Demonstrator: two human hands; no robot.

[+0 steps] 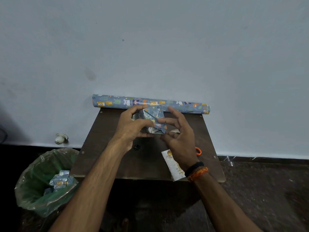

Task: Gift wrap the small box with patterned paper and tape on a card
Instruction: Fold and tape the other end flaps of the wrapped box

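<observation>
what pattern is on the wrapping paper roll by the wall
Cartoon animals and leaves on blue-grey, clearest in the head view: the paper roll.

There was only one view, from a camera on the person's head. It looked forward and down, close over a small brown table (117,161). A wall (150,47) stood at twelve o'clock and a bin (30,190) at eight o'clock.

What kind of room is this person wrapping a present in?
Probably a plain room at home rather than a shop or workshop. A small dark wooden table stands against a bare pale wall, a bin with a green liner sits on the dark floor beside it, and there is no counter or shelving in view.
</observation>
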